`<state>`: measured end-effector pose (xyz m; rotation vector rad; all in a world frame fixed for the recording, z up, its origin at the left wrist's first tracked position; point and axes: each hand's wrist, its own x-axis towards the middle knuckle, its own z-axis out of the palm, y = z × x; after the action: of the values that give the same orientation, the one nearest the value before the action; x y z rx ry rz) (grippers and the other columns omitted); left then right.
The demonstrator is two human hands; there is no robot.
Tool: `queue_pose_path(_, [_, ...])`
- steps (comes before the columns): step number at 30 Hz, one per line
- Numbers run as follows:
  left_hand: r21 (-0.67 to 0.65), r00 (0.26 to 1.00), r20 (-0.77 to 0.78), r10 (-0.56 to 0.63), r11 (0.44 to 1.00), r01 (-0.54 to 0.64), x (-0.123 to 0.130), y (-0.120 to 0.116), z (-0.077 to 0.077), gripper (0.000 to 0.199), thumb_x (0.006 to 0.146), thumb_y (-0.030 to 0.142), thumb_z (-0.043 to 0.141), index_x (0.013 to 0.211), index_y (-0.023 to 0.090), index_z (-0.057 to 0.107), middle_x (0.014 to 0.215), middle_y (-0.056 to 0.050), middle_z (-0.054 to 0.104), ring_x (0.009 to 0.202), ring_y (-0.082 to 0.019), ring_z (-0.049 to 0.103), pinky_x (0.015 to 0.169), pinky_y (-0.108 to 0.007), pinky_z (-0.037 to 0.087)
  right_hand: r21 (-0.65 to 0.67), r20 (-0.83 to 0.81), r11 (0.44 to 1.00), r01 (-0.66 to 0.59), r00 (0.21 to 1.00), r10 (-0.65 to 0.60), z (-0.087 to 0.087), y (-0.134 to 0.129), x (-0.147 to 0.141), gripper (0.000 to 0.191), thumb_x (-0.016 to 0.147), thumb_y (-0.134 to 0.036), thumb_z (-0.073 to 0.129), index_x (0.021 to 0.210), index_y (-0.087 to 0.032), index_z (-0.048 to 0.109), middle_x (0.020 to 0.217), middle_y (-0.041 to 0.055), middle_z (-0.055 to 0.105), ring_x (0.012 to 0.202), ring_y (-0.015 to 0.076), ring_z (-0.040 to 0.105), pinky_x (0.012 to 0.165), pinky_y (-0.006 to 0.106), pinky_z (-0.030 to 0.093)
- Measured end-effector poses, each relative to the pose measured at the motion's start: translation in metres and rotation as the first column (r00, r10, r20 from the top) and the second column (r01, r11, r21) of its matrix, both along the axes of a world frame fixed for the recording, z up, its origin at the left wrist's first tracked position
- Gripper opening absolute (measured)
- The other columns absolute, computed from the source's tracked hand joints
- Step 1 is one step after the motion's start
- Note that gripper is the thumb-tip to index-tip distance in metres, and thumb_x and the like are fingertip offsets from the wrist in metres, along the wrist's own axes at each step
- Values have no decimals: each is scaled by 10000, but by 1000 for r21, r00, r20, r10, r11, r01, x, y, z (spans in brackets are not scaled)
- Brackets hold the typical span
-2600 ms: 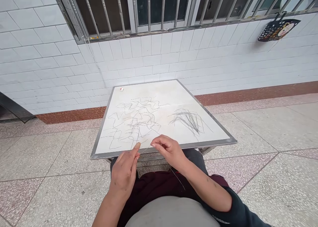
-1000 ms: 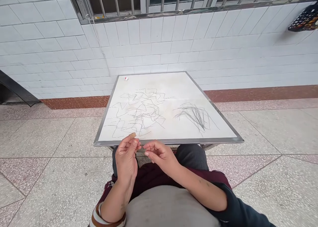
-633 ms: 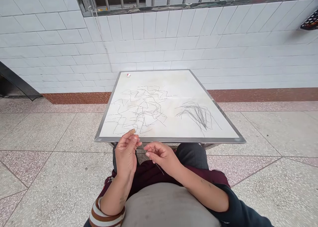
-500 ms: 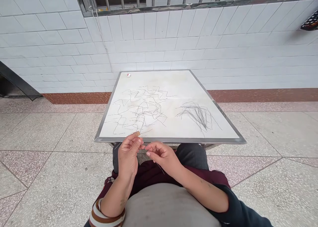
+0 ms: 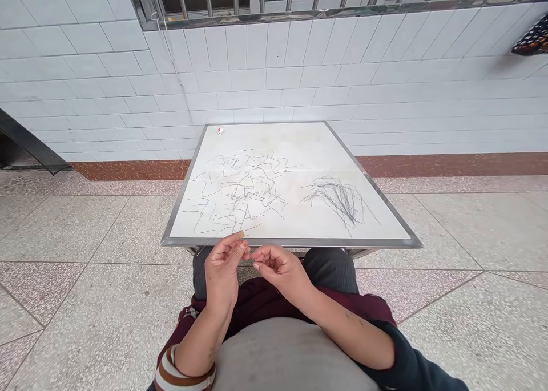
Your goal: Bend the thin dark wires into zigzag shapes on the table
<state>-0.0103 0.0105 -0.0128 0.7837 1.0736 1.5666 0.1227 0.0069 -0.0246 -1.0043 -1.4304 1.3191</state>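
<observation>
Wire (image 5: 251, 257): hair-thin, dark; left hand (image 5: 222, 270) and right hand (image 5: 280, 268) pinch it, fingertips close together (grips narrow). Gripped section hidden, ends indistinct.

Both hands (image 5: 221, 272) (image 5: 282, 270) pinch a thin strand (image 5: 252, 258) by a white table (image 5: 291, 137) bearing dark strands (image 5: 346, 202).

Left hand (image 5: 222, 272) and right hand (image 5: 280, 270) pinch just beside each other

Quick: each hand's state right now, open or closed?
Left hand: closed, pinching a thin strand.
Right hand: closed, apparently pinching the same thin strand.
</observation>
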Motion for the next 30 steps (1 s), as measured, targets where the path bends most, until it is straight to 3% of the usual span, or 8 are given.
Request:
queue_pose_path(8, [-20, 991, -132, 8, 1000, -11, -3, 0, 4, 243, 702, 281, 723, 925, 185, 711, 771, -12, 669, 640, -111, 604, 626, -238, 506, 91, 51, 996, -5, 999, 1, 0, 1, 1, 119, 808, -252, 589, 912, -222, 640, 903, 36, 637, 781, 140, 600, 704, 285, 507])
queue_pose_path(12, [-52, 969, -237, -64, 997, 53, -8, -1, 7, 249, 713, 292, 709, 941, 191, 721, 770, -20, 684, 628, -111, 593, 632, -241, 507, 200, 202, 978, -57, 979, 16, 4, 5, 7, 133, 817, -232, 577, 918, -228, 664, 824, 28, 618, 706, 130, 564, 616, 251, 473])
queue_pose_path(16, [-56, 944, -307, -122, 992, 110, -9, -1, 9, 233, 716, 284, 702, 934, 206, 732, 764, -18, 677, 642, -120, 590, 633, -242, 511, 312, 348, 928, -205, 933, 89, 10, 12, 19, 176, 862, -224, 531, 961, -244, 675, 790, 28, 616, 690, 130, 552, 595, 242, 448])
queue_pose_path(20, [-51, 922, -358, -147, 989, 137, -7, -1, 6, 211, 712, 257, 699, 913, 209, 741, 737, -18, 658, 635, -126, 579, 614, -242, 514, 406, 419, 858, -316, 898, 132, 15, 18, 29, 204, 892, -219, 493, 999, -237, 666, 865, 51, 617, 743, 135, 576, 669, 257, 473])
queue_pose_path(26, [-118, 922, -310, -233, 971, 206, -1, -1, -1, 223, 694, 252, 700, 907, 206, 744, 721, -29, 654, 621, -142, 588, 571, -253, 519, 373, 495, 784, -496, 821, 284, 34, 22, 42, 227, 911, -197, 453, 1022, -225, 650, 933, 63, 612, 836, 145, 582, 719, 261, 473])
queue_pose_path(30, [-112, 924, -299, -238, 971, 213, 4, 0, -7, 216, 681, 256, 706, 887, 206, 748, 722, -32, 662, 619, -146, 594, 562, -254, 516, 376, 561, 754, -538, 780, 277, 36, 27, 47, 225, 912, -198, 452, 999, -234, 656, 944, 54, 620, 833, 141, 582, 700, 253, 464])
